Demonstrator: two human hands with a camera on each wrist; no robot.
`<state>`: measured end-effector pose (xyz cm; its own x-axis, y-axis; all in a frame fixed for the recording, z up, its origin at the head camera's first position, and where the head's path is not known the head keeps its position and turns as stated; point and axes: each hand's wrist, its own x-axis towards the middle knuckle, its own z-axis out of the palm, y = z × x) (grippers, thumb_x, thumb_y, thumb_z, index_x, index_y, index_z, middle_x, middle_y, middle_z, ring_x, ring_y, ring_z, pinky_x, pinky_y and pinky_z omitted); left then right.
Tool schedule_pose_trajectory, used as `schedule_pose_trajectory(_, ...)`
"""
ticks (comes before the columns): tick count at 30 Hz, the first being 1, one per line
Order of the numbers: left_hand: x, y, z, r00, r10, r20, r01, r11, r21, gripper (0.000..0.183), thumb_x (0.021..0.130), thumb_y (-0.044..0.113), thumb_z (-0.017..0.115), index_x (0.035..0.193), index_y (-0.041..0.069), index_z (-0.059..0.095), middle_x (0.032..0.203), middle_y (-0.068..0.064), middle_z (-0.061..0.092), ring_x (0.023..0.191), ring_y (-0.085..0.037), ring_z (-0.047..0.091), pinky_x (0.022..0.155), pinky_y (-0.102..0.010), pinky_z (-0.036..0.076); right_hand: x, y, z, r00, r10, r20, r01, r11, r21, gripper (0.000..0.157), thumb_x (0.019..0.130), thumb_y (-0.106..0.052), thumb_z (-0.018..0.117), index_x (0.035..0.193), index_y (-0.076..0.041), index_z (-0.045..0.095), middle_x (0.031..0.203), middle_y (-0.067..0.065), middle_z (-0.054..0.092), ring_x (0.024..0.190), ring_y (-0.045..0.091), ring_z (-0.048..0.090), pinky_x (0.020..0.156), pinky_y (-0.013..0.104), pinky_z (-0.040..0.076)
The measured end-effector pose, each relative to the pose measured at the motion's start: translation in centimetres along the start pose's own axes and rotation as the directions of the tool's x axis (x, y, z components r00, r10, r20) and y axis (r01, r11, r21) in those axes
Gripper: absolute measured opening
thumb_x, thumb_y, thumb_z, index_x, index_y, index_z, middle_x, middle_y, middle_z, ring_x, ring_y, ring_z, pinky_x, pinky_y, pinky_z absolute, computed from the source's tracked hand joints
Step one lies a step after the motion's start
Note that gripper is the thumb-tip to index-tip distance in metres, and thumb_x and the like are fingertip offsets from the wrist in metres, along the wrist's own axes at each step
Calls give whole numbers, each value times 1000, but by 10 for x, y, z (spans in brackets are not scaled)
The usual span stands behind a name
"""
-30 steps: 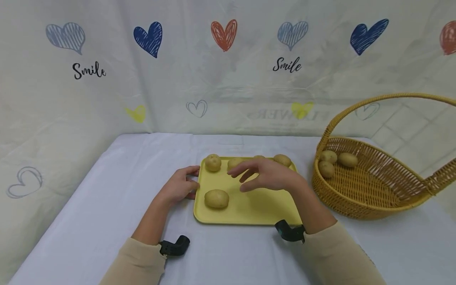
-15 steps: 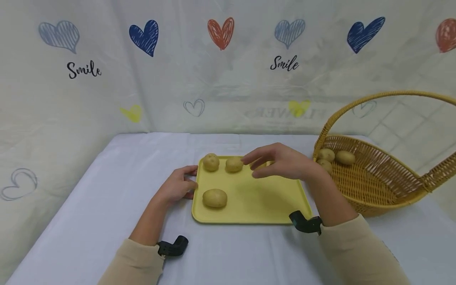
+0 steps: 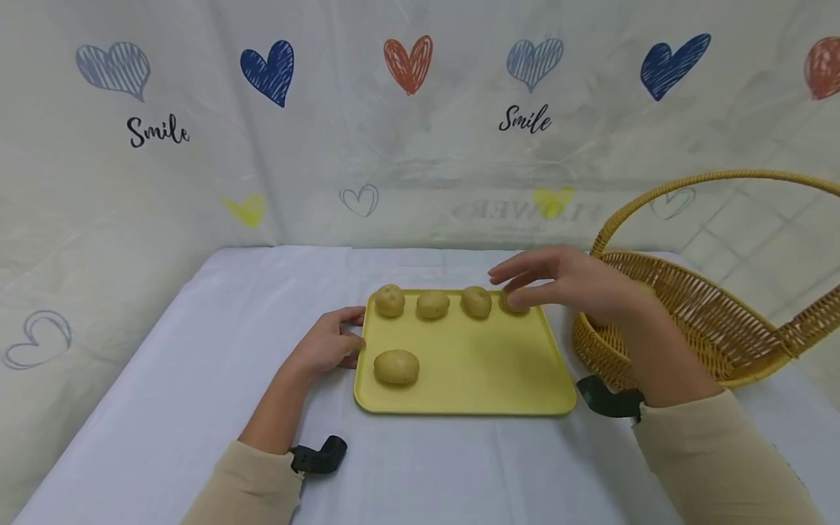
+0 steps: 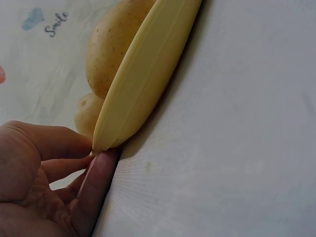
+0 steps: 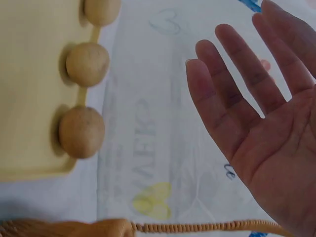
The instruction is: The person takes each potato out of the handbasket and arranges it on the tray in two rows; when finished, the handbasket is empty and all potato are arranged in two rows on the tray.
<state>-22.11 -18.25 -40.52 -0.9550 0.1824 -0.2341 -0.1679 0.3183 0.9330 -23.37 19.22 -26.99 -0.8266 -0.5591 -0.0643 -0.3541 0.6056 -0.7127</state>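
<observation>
A yellow tray (image 3: pixel 485 379) lies on the white-covered table. Several potatoes line its far edge, among them a potato (image 3: pixel 432 305) and a right-hand potato (image 5: pixel 82 132) partly hidden by my fingers in the head view. Another potato (image 3: pixel 397 367) sits at the tray's near left. My left hand (image 3: pixel 326 341) holds the tray's left rim; in the left wrist view, the thumb and a finger meet at the rim. My right hand (image 3: pixel 571 281), its fingers spread and slightly bent, is raised above the tray's far right corner, between tray and basket. Nothing is in it.
A wicker basket (image 3: pixel 728 292) with a tall arched handle (image 3: pixel 715 177) stands to the right of the tray. My right forearm hides part of it and most of its potatoes. A cloth backdrop (image 3: pixel 315 146) printed with hearts hangs behind the table.
My right hand has moved right, from over the tray's middle towards the basket, uncovering the potatoes along the far edge. My left hand and the tray have stayed put.
</observation>
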Motion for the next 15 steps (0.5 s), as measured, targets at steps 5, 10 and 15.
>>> schedule_pose_trajectory(5,-1,0,0,1000,-6,-5,6,1000,1,71,90,-3,57,158,3,39,149,-16,46,101,-22,66,71,-33,63,-8,5,-13,999,27,-32,-29,998,-57,39,93,-38,76,131,-28,71,130,-5,71,126,18,63,105,46,50)
schedule_pose_trajectory(10,-1,0,0,1000,-8,-2,8,1000,2,70,90,-4,57,158,3,40,148,-16,47,101,-22,65,71,-33,63,-17,12,-22,998,53,-39,-56,994,-91,37,97,-36,72,133,-28,69,134,-4,69,125,16,64,104,44,49)
schedule_pose_trajectory(15,-1,0,0,1000,1,-2,-1,1000,1,70,90,-3,57,157,4,41,147,-15,48,100,-21,64,71,-33,62,-24,16,-31,997,67,-46,-72,990,-119,39,97,-35,71,135,-26,68,138,-2,67,122,14,65,100,37,51)
